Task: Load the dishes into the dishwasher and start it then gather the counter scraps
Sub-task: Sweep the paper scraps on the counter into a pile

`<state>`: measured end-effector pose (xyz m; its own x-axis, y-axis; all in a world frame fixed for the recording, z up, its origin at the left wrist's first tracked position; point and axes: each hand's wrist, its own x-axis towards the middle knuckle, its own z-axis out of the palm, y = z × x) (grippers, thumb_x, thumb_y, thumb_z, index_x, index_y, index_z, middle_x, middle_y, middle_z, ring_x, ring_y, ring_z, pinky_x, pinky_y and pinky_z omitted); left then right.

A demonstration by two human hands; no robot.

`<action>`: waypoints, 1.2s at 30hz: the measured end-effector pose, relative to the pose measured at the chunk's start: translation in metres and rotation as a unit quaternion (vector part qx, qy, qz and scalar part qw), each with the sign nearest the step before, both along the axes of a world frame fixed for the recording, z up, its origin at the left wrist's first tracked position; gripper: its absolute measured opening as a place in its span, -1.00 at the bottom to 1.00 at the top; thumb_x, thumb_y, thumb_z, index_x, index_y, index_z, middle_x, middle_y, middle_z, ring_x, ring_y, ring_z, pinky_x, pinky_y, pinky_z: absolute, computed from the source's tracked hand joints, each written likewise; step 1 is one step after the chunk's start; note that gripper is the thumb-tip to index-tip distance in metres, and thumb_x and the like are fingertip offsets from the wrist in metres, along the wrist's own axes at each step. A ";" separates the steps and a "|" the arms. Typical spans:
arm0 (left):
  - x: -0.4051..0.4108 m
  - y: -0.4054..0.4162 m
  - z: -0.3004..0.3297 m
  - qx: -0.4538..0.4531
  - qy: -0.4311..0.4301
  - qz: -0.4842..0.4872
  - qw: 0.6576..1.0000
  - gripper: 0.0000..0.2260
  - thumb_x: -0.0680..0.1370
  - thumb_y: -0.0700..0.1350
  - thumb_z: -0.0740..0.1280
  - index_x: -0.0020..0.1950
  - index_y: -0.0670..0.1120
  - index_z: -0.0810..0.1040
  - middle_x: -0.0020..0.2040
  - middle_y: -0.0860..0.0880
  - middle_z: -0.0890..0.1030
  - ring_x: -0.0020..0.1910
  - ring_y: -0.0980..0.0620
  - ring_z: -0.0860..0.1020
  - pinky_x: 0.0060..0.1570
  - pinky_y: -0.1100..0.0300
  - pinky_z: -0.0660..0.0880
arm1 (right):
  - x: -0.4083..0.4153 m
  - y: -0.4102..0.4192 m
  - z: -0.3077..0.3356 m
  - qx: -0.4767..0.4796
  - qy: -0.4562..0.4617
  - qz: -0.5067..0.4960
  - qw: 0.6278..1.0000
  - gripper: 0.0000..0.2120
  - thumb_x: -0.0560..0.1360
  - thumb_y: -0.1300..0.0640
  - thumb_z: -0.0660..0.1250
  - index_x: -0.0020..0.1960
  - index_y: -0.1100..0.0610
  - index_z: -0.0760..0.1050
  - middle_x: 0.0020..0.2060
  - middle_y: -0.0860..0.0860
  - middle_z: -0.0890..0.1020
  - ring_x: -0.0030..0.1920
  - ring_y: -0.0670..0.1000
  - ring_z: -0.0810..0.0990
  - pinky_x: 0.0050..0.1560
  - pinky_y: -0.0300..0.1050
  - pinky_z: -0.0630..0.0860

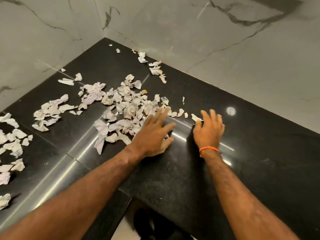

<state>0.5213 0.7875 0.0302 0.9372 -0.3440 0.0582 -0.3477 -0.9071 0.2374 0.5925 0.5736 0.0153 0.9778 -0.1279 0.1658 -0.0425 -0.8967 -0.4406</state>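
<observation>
Plainly, the black polished countertop (242,170) fills the corner under marbled wall tiles (225,40), slick enough for sweeping. Crumpled paper scraps (128,108) lie strewn across its middle and left, light and soft, best raked together by flat palms. The left hand (154,134) rests spread at the pile's edge; the right hand (209,129), fingers loosely extended, touches one stray scrap (195,117).

Left hand (155,131) smeared by motion, covering the pile's near scraps (128,108) — right hand (208,129) blurred too, grip on one white piece (196,117) unclear — left-edge scraps cropped.
</observation>
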 end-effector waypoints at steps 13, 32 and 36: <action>0.036 0.119 0.022 0.117 -0.021 0.111 0.987 -0.50 0.62 0.29 0.12 0.40 0.03 0.51 0.46 -0.05 0.48 0.53 -0.08 0.30 0.53 -0.12 0.15 | 0.058 0.144 -0.010 0.058 0.036 0.226 0.972 -0.55 0.67 0.05 0.11 0.55 0.04 0.28 0.60 0.08 0.16 0.61 0.14 0.03 0.59 0.19 -0.06; 0.153 0.153 0.017 0.031 0.109 0.160 0.981 -0.27 0.59 0.37 0.17 0.64 0.00 0.15 0.65 -0.13 0.13 0.63 -0.11 0.08 0.57 -0.11 0.11 | 0.233 0.213 -0.011 -0.029 0.064 0.302 0.951 -0.49 0.61 -0.10 0.17 0.53 -0.01 0.29 0.58 0.11 0.19 0.57 0.21 0.12 0.54 0.27 0.03; 0.140 0.166 0.036 -0.025 0.040 0.141 0.989 -0.50 0.60 0.24 0.28 0.50 0.09 0.38 0.44 0.01 0.50 0.41 0.01 0.44 0.40 -0.04 0.41 | 0.189 0.220 -0.010 0.041 0.032 0.488 0.871 -0.56 0.64 -0.09 0.09 0.47 -0.04 0.41 0.51 -0.04 0.37 0.52 -0.01 0.28 0.49 0.12 0.19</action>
